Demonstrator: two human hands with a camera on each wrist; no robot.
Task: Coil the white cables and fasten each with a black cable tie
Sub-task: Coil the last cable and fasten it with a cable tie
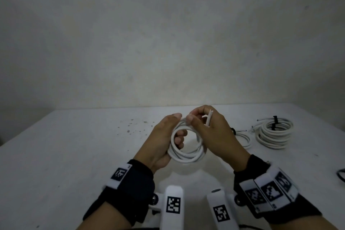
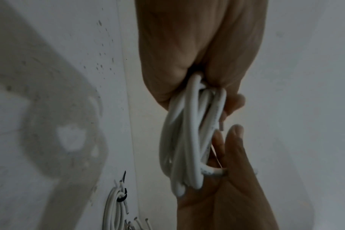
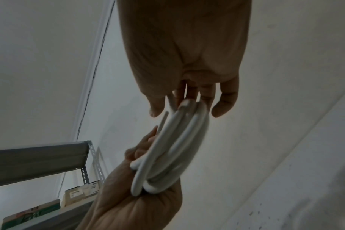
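Head view: nearest the camera, both forearms wear black wrist straps carrying white blocks printed with black square markers. Just beyond them, held above the white table, the left hand grips the left side of a white cable coil, its fingers curled through the middle of the ring and its thumb lying over the top strands. The right hand closes on the coil's right and upper side, thumb and forefinger pinching the strands next to the left thumb, while the cable's free end sticks up between its curled fingers. The coil stands roughly upright, with several loops bunched together.

The left wrist view shows the same loops squeezed in the left hand's grasp, with the right hand's thumb against them and a short cut end poking out toward the right palm. The right wrist view shows the ring edge-on between the two hands.

Farther right on the table lies a thin loose cable, partly hidden behind the right hand. Past it sits a finished coil bound with a black cable tie. A dark object shows at the right edge, too cut off to identify. Dark specks dot the far table, and a plain wall rises behind.
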